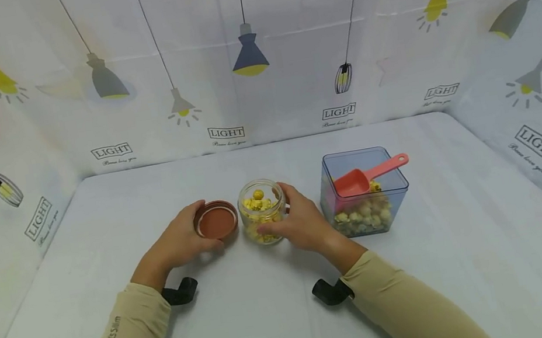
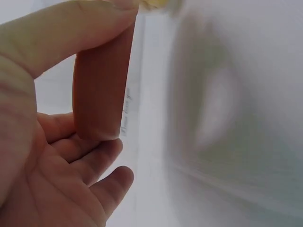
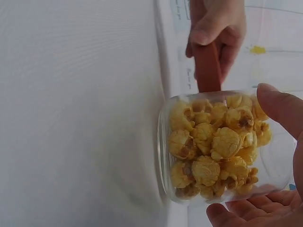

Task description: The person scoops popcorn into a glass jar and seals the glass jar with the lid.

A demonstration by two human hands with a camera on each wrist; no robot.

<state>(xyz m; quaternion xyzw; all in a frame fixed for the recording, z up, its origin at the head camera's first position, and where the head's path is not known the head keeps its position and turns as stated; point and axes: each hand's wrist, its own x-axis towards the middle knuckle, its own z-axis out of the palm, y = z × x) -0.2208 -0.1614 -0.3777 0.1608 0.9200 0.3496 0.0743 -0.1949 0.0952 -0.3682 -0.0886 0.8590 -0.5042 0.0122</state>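
My left hand (image 1: 183, 237) holds a round reddish-brown lid (image 1: 218, 222) by its rim, its inner side facing up in the head view. In the left wrist view the lid (image 2: 102, 90) is seen edge-on between thumb and fingers. Just right of it, my right hand (image 1: 303, 220) grips a clear glass jar (image 1: 263, 211), thumb in front and fingers round the far side. Yellow popcorn (image 3: 213, 146) fills much of the jar, whose mouth is uncovered. The jar stands upright at the table, close beside the lid.
Right of the jar stands a bluish clear square container (image 1: 366, 207) with more popcorn inside. A pink scoop (image 1: 353, 182) lies in it, its handle sticking out over the right rim. A white cloth (image 1: 253, 325) covers the table, and printed curtains (image 1: 289, 83) hang behind and at the sides.
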